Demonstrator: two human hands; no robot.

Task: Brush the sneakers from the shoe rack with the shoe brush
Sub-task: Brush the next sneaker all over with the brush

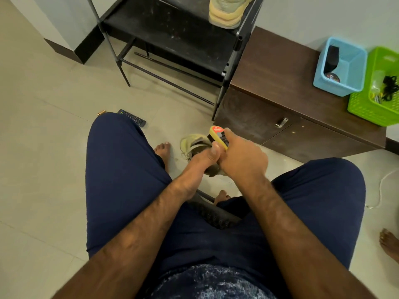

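Lying against the olive sneaker, low between the knees above the floor, the yellow shoe brush sits in the right hand, its grip curled round it. The left hand holds the sneaker. A second sneaker stands on the shoe rack.

Nothing readable here. The red sticker on the shoe brush has white lettering, but it's too blurred. The tin in the blue basket has a printed lid that's illegible, and the remote has button marks too small to read.
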